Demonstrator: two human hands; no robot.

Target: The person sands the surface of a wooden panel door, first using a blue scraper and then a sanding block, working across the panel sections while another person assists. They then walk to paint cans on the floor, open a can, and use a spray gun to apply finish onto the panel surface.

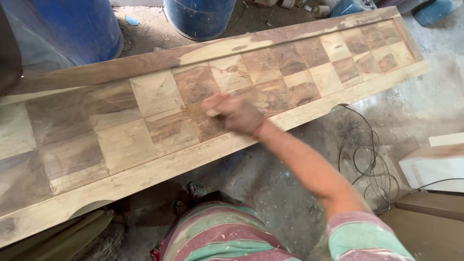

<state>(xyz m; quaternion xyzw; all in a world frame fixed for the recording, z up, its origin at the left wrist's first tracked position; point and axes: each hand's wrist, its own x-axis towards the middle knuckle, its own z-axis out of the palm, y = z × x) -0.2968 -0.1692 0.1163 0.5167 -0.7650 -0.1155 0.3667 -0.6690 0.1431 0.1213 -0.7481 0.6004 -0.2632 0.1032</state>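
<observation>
Head view: hand on a patchwork panel

Right hand (pixel 235 114), blurred, presses on the long wooden panel (pixel 159 116) near its middle, fingers curled around something small and pale; what, I cannot tell. Blue drums (pixel 199 17) stand beyond the panel.

I am working on a long wooden panel (pixel 145 111), which is lying flat and running aslant from lower left to upper right. Its face is showing a checker of raised squares, pale and dark brown by turns, inside a plain frame. Under my right hand (pixel 237 115) something small and pale (pixel 211 112) is pressing on it, perhaps sandpaper.
</observation>
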